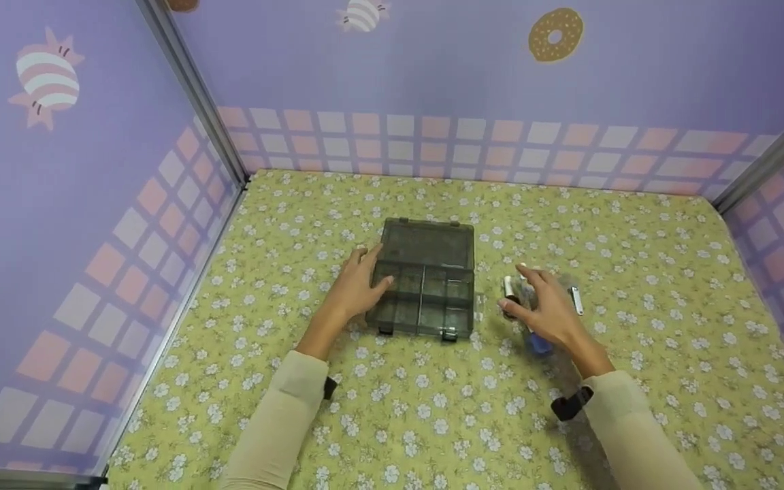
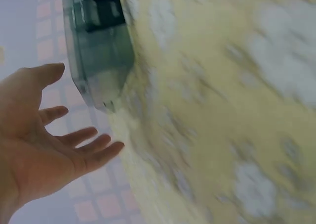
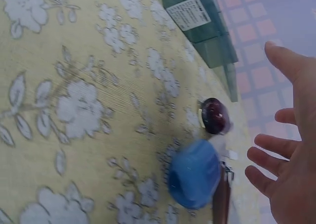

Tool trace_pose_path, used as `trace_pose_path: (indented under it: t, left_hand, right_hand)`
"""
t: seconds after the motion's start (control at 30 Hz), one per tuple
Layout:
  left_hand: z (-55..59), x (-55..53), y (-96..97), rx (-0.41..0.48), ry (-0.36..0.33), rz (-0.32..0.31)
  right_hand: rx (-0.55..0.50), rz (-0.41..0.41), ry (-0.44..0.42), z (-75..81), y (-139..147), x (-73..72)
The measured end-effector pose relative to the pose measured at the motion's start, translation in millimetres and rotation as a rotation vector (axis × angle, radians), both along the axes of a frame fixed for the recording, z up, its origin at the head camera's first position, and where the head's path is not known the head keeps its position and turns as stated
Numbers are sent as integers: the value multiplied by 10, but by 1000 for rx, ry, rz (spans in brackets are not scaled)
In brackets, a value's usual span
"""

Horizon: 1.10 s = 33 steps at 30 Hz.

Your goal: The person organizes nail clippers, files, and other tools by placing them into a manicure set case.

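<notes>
Both hands look empty in the head view, fingers loosely spread: the left hand (image 1: 354, 286) lies at the left edge of a translucent dark-grey plastic compartment box (image 1: 429, 243) at mid-frame, the right hand (image 1: 548, 312) over small items right of it. The box's long axis runs up and down the frame on the floral-covered counter (image 1: 392, 422). Nearest the right hand are a white-and-black cylinder (image 1: 509, 289), a blue rounded item (image 1: 540, 343) and a slim silvery piece (image 1: 576, 300), partly covered. Whether the lid is closed is unclear.

In the left wrist view, the box, cut off, fills the upper left; contact with the thumb cannot be judged.

In the right wrist view, a glossy dark-red round object (image 3: 215, 116) sits above the blue item; a brown strip (image 3: 222, 200) is cut off below.
</notes>
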State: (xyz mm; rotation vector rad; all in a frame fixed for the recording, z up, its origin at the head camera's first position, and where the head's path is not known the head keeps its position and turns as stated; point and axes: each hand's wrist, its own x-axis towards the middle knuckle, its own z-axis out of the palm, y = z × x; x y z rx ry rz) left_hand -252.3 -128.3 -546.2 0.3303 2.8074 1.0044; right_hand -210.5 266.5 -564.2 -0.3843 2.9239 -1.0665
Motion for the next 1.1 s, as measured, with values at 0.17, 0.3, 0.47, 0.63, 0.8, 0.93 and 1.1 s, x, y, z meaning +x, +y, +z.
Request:
trace_pose_path:
  t: [0.17, 0.3, 0.47, 0.63, 0.8, 0.93, 1.1]
  left_hand:
    - [-79, 30, -148, 108, -48, -58]
    - [-117, 47, -217, 218, -119, -42]
    - [-113, 79, -254, 352, -244, 22]
    - [-108, 107, -305, 511, -346, 54]
    - [-123, 122, -314, 577, -388, 49]
    - [-130, 116, -296, 605, -399, 59]
    - [-163, 118, -308, 608, -409, 79]
  right_hand:
    - [-34, -23, 11, -124, -61, -11]
    - [-40, -42, 23, -179, -120, -27]
    - [7, -63, 44, -203, -185, -62]
    - [22, -65, 43, -207, -242, -108]
    - [18, -78, 53, -214, -269, -131]
    - [22, -98, 78, -212, -271, -136]
    - [49, -82, 84, -218, -284, -130]
